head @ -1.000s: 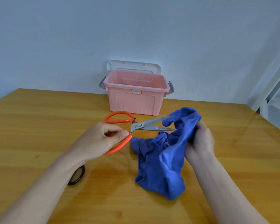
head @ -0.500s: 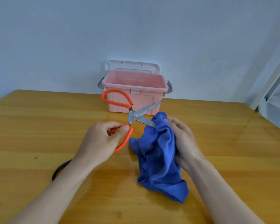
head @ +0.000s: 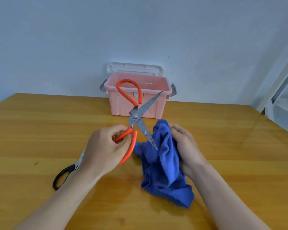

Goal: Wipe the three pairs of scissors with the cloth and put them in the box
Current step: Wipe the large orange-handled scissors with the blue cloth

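Orange-handled steel scissors being held wide open beside a blue cloth.

On the wooden surface (head: 32, 130), black-handled scissors (head: 63, 175) are lying partly hidden; the orange-handled steel scissors (head: 136, 116) are being gripped by the left hand (head: 105, 150), one blade touching the crumpled blue cloth (head: 163, 165) being clutched by the right hand (head: 186, 148); the open pink plastic box (head: 138, 93) is standing behind.

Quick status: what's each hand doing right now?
Left hand: closed on the lower handle of the orange scissors, blades spread wide open.
Right hand: closed on the blue cloth.
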A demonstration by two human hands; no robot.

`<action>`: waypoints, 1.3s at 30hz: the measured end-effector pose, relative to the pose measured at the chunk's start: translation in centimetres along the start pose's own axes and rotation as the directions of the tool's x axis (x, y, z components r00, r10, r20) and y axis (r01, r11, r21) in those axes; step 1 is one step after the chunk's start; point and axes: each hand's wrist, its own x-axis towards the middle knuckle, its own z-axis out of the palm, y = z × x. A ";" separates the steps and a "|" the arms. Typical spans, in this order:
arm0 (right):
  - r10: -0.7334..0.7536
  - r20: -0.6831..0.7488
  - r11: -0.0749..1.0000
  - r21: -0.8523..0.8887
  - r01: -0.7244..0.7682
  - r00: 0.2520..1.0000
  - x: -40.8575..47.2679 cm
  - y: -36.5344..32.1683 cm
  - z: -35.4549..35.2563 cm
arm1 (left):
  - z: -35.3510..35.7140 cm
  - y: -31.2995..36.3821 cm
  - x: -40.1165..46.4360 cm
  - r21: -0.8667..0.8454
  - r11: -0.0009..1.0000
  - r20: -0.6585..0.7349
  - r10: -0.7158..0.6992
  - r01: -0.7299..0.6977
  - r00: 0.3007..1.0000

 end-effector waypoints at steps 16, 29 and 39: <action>-0.116 0.030 0.985 -0.126 0.119 0.993 -0.5 0.8 1.4 | 1.1 0.5 -0.9 0.445 0.884 0.047 0.133 -0.140 0.990; -0.064 0.124 0.974 -0.207 0.089 0.990 -0.3 0.7 0.6 | 1.0 -0.9 -0.2 0.286 0.926 0.091 0.232 -0.248 0.969; -0.079 0.192 0.975 -0.190 0.116 0.978 -0.1 1.0 0.4 | 0.4 -1.5 0.1 0.259 0.919 0.061 0.293 -0.299 0.954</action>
